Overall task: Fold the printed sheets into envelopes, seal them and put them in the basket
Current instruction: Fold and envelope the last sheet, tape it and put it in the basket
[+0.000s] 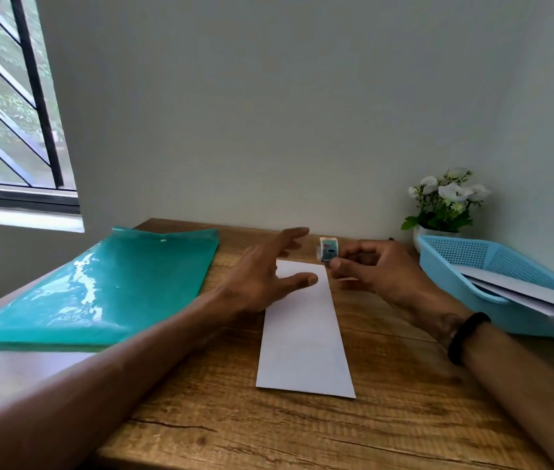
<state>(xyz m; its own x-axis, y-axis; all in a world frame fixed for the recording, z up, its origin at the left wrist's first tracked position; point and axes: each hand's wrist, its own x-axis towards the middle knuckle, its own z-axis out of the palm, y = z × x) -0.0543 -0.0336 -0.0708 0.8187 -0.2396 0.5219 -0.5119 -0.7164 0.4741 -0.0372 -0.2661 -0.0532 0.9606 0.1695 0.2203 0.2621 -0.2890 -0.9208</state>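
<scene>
Two hands over wooden desk (pixel 302 435) by grey wall (pixel 269 113): left (pixel 262 276) fingers released, right (pixel 374 269) fingers pinching sticker roll (pixel 328 249).

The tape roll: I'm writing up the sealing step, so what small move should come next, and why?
Probably peel a short strip free of the tape roll. The right hand pinches it at the far end of the folded white sheet, which lies flat on the table with no tape visible on it. The left hand hovers open nearby, free to pull the end.
</scene>
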